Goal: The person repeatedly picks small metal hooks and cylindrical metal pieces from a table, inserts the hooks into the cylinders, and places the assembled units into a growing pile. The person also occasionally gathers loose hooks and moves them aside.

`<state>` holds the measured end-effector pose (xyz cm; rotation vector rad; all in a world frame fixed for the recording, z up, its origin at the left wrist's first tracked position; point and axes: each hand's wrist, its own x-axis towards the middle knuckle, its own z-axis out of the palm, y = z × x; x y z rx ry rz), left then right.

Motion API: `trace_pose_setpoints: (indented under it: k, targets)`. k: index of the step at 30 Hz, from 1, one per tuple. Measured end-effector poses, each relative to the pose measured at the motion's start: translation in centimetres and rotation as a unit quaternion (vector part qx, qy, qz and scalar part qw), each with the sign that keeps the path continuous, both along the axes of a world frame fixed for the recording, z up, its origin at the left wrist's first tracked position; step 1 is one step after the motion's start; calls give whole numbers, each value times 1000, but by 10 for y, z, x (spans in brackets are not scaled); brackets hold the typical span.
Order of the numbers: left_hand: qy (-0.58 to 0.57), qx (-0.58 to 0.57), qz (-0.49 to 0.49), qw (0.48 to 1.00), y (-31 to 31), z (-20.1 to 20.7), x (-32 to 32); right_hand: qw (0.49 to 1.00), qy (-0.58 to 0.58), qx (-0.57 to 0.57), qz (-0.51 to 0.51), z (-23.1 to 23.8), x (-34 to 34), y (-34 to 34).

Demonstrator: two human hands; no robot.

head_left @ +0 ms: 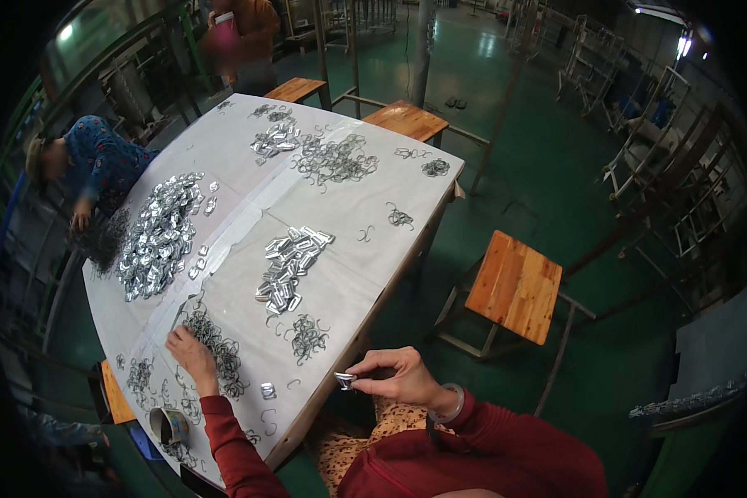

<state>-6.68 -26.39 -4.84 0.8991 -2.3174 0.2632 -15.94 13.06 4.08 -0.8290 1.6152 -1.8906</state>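
Observation:
My right hand (pixel 400 378), just off the table's near edge, pinches a small shiny metal clip (pixel 345 381) between thumb and fingers. My left hand (pixel 192 355) reaches over the table (pixel 349 274), with its curled fingers at the left edge of a pile of thin wire hooks (pixel 222 353). Whatever those fingertips hold is too small to make out. Between my hands lie a metal clip (pixel 268 390) and loose wire hooks (pixel 268 422). Farther out sits a heap of similar shiny clips (pixel 290 266), with a smaller hook pile (pixel 309 339) on its near side.
A larger clip heap (pixel 162 236) lies at left, beside a person in a blue patterned top (pixel 104 158) whose hand touches dark hooks. Another person (pixel 249 41) stands at the far end. A cup-like container (pixel 168 425) is at near left. A wooden stool (pixel 515 286) stands right.

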Motion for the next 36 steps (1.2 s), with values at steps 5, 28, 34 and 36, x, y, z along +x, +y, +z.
trace_pose_setpoints:
  k: [5,28,34,36]
  targets:
    - [93,171,-60,979,-14,8,21,1000,12,3,-3,-2,-1,-7]
    - [197,362,-394,822,266,70,30,994,-72,15,-79,-21,42,-7]
    - [241,529,-394,712,267,53,28,999,-9,44,-16,-14,20,-4]
    - [256,555,-409,678,265,51,30,997,-40,59,-23,-11,-14,-7]
